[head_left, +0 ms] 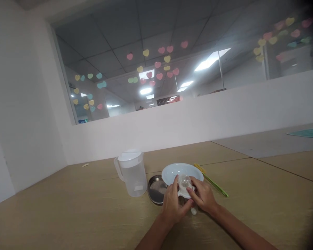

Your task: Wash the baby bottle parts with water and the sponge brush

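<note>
Both my hands hold a small white plastic piece with a clear dome (184, 182), in front of a white bowl (169, 170). It looks like the top of a baby bottle, but its lower part is hidden by my fingers. My left hand (171, 205) grips it from the left, thumb low and fingers along the side. From the right, my right hand (203, 195) closes on it with the thumb across its front. Just below my hands shows a small white part (193, 210); whether it is joined to the held piece I cannot tell.
A translucent lidded pitcher (133, 177) stands left of a shallow metal tray (154, 191). Right of the bowl lies a green-handled brush (215, 184) with a yellow head. A teal mat (309, 133) lies far right. A low wall with a window (156, 128) closes off the back.
</note>
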### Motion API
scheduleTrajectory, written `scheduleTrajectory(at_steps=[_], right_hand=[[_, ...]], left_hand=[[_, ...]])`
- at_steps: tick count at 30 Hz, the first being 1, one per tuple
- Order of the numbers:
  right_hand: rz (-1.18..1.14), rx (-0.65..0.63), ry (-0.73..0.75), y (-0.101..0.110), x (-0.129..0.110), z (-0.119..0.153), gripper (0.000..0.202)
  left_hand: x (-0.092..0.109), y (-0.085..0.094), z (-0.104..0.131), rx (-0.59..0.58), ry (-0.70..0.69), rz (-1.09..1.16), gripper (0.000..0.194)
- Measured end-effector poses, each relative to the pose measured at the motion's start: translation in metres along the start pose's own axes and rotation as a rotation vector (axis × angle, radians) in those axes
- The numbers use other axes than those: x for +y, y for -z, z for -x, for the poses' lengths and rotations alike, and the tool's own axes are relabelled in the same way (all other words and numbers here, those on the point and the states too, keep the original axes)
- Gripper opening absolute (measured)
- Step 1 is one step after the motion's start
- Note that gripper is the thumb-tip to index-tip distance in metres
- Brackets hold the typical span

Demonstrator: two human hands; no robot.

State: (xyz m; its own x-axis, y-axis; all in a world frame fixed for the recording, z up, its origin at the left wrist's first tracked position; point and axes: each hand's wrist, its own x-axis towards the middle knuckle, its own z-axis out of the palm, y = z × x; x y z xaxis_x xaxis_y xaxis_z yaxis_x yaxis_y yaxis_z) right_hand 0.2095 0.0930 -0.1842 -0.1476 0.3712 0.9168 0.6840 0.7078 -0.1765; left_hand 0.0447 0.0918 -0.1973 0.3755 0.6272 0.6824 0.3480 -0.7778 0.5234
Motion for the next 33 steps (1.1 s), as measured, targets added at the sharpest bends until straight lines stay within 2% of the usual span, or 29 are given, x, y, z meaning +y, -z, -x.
scheduleTrajectory(at_steps=[3,8,15,18,23,29,33], right_hand=[[0.004,0.042,-0.001,-0.001,0.000,0.001,0.029],[-0.079,0.037,-0.031,-0.001,-0.003,0.000,0.033],[-0.128,0.039,-0.169,-0.001,-0.009,-0.001,0.034],[-0.199,0.092,-0.184,-0.004,-0.011,0.000,0.033],[-0.264,0.269,-0.279,-0.008,-0.009,0.000,0.032],[-0.132,0.232,-0.229,-0.006,-0.008,0.001,0.035],[-0.036,0.281,-0.186,-0.009,-0.007,0.004,0.038]], left_hand=[[0.001,0.000,0.000,-0.003,-0.010,-0.014,0.080],[0.003,0.000,0.000,-0.002,-0.009,-0.012,0.078],[0.007,-0.004,0.001,0.008,0.007,-0.005,0.080],[0.006,-0.006,0.000,0.020,-0.046,-0.053,0.083],[0.002,-0.011,0.000,0.029,-0.168,-0.117,0.085],[0.002,-0.009,0.000,0.029,-0.148,-0.104,0.084],[0.004,-0.006,0.000,0.028,-0.086,-0.075,0.084]])
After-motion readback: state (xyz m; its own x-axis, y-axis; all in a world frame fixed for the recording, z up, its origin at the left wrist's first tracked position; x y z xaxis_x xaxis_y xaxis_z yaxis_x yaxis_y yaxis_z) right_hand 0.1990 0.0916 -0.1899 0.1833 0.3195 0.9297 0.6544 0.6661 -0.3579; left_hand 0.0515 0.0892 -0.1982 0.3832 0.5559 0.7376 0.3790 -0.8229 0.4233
